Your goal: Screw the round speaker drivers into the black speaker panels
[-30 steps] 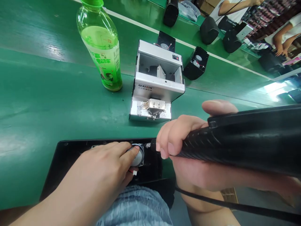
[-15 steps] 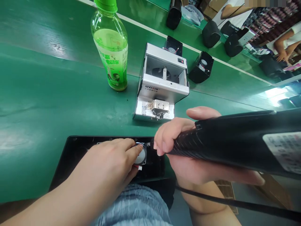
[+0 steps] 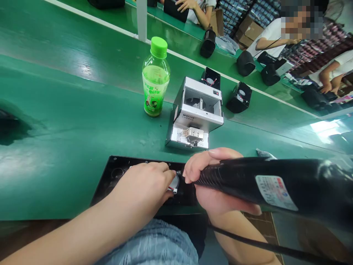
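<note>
My right hand [image 3: 205,163] is wrapped round a black electric screwdriver [image 3: 239,176] with a label on its side. The screwdriver lies almost level and its tip points left, at the edge of a small round speaker driver [image 3: 174,182]. My left hand [image 3: 150,182] grips this driver with its fingertips and covers much of it. A white plug on a red wire shows beside the fingers. Under both hands lies a long black speaker panel [image 3: 189,195] with screw holes along its rim. The exact contact of the bit with a screw is hard to make out.
Behind the panel stands a grey screw feeder [image 3: 202,119], with a green drink bottle [image 3: 156,79] to its left. Black speaker boxes [image 3: 239,97] stand farther back on the green table [image 3: 68,147]. Co-workers [image 3: 266,42] sit across it. A cable hangs below my right arm.
The view has shifted, so the bottle, feeder and panel appear smaller and farther right. More of the table and co-workers shows. Both hands keep their grips at the speaker driver.
</note>
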`<move>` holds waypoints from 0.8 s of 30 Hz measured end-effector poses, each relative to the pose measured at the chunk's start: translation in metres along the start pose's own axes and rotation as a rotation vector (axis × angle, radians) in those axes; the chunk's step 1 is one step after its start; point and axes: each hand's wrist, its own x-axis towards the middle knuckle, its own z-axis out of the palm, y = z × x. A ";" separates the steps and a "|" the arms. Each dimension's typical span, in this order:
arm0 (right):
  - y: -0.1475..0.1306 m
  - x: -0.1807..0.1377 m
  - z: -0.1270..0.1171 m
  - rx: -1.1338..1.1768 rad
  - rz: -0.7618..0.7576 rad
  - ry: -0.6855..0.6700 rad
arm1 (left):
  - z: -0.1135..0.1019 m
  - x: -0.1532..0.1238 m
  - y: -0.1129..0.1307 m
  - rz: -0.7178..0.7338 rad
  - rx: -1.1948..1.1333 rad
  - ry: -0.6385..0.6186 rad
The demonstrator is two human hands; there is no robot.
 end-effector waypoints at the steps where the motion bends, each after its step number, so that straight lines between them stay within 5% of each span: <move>1: 0.002 -0.002 0.003 -0.003 -0.041 0.023 | 0.000 0.000 0.001 -0.001 0.001 0.002; 5: -0.002 -0.002 0.008 0.003 -0.091 0.082 | 0.002 -0.002 0.001 0.007 0.001 0.028; 9: -0.041 0.028 0.008 0.024 -0.022 0.148 | 0.008 -0.003 -0.002 0.025 -0.006 0.043; 12: -0.061 0.063 0.011 -0.079 -0.196 0.289 | 0.014 -0.002 -0.005 0.035 -0.002 0.086; 15: -0.050 0.091 0.016 -0.101 -0.337 0.275 | 0.018 -0.002 -0.006 0.063 0.015 0.130; 19: -0.026 0.103 0.018 -0.123 -0.210 0.101 | 0.023 -0.006 -0.007 0.129 0.059 0.224; 24: -0.017 0.103 0.013 -0.211 -0.293 0.216 | 0.028 -0.013 -0.014 0.160 0.068 0.312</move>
